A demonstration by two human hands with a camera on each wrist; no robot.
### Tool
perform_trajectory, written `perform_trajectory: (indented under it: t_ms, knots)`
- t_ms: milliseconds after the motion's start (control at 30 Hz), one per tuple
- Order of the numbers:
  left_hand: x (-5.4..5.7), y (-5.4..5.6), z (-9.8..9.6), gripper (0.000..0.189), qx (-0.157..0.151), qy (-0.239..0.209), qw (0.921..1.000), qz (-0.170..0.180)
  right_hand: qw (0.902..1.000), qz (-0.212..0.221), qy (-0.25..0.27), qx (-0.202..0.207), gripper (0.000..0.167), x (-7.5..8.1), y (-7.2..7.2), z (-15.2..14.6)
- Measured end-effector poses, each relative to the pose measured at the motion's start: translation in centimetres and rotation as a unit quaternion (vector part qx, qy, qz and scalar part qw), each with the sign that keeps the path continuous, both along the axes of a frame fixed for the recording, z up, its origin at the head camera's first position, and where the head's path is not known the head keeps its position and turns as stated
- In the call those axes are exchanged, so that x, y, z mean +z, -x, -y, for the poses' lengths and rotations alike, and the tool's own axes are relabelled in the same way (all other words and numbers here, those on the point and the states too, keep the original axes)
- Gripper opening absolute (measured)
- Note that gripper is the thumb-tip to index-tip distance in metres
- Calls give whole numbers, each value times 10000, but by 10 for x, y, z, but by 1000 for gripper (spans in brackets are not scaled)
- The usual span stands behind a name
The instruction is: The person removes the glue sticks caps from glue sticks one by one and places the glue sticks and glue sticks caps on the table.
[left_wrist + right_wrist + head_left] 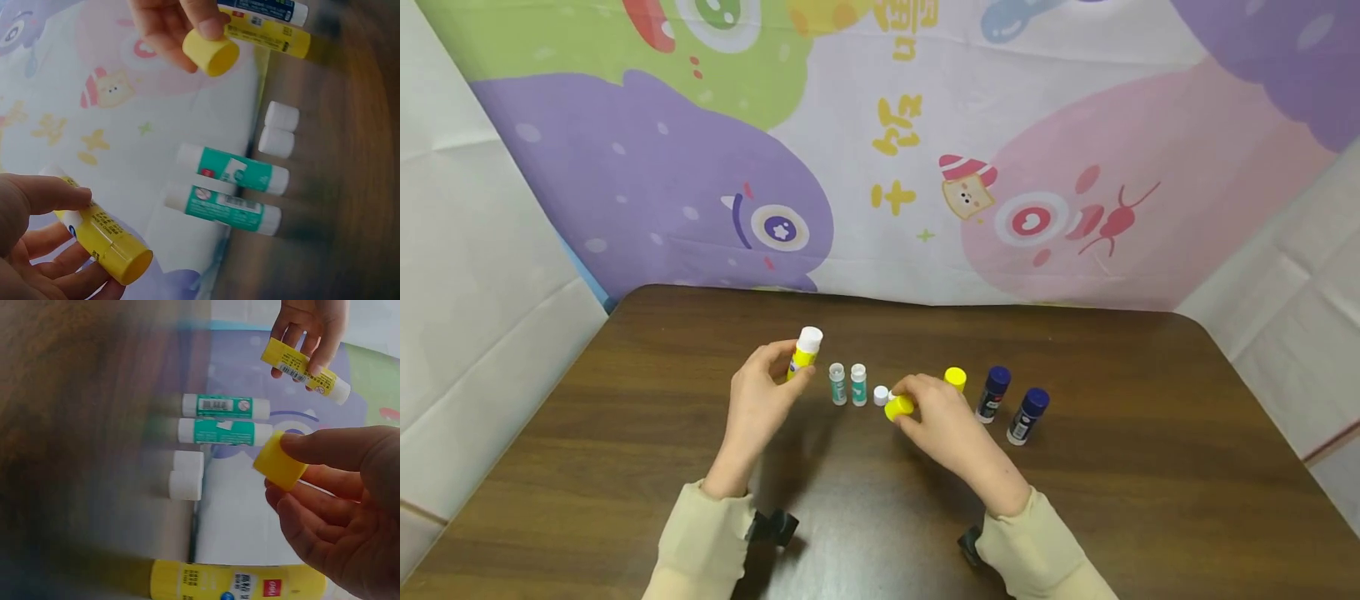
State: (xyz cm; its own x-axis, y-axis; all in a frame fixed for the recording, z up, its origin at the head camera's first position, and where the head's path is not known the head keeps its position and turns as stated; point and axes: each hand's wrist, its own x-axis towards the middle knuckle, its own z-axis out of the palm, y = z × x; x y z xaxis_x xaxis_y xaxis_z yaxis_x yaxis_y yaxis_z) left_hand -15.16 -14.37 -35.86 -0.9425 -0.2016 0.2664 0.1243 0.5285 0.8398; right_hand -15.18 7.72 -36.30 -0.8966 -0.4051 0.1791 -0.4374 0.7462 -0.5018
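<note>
My left hand (762, 398) grips a yellow glue stick (802, 358) above the table, its white top uncovered and pointing up. In my right hand (946, 421), thumb and fingers pinch a yellow cap (898, 407); the right wrist view shows this cap (280, 461) off any stick. Between the hands stand two green-and-white glue sticks (242, 170) without caps. Two white caps (276, 142) sit side by side just right of them, one partly hidden by the right hand in the head view.
Behind my right hand stands another yellow glue stick (955, 379) with its cap on. Further right are two dark blue glue sticks (994, 394), both capped. The brown table (1105, 375) ends at a cartoon-printed cloth (887, 250).
</note>
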Motion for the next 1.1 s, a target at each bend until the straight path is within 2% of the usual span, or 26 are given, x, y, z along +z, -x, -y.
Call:
perform_trajectory:
  t_ms: [200, 300, 400, 500, 600, 733, 900, 1100]
  knots:
    - [-11, 5, 4, 35, 103, 46, 9997, 218, 9993, 122, -338, 33, 25, -8, 4, 3]
    - [-16, 7, 6, 35, 148, 194, 9989, 410, 9980, -45, -632, 30, 23, -11, 6, 4]
    - [-21, 8, 8, 35, 182, 343, 9977, 562, 9940, -425, -1005, 57, 21, -12, 8, 6]
    - [-25, 9, 10, 34, 183, 433, 9970, 619, 9880, -729, -1358, 46, 17, -13, 10, 8]
    - [-27, 11, 10, 33, 152, 495, 9966, 639, 9836, -810, -1611, -86, 12, -15, 12, 10]
    - [-31, 13, 10, 32, 67, 551, 9960, 702, 9827, -742, -1658, -346, 10, -18, 14, 11]
    - [-36, 15, 10, 32, -9, 570, 9952, 799, 9839, -743, -1565, -450, 13, -20, 17, 11]
    - [-39, 16, 8, 32, -62, 509, 9954, 807, 9842, -534, -1558, -654, 13, -22, 20, 13]
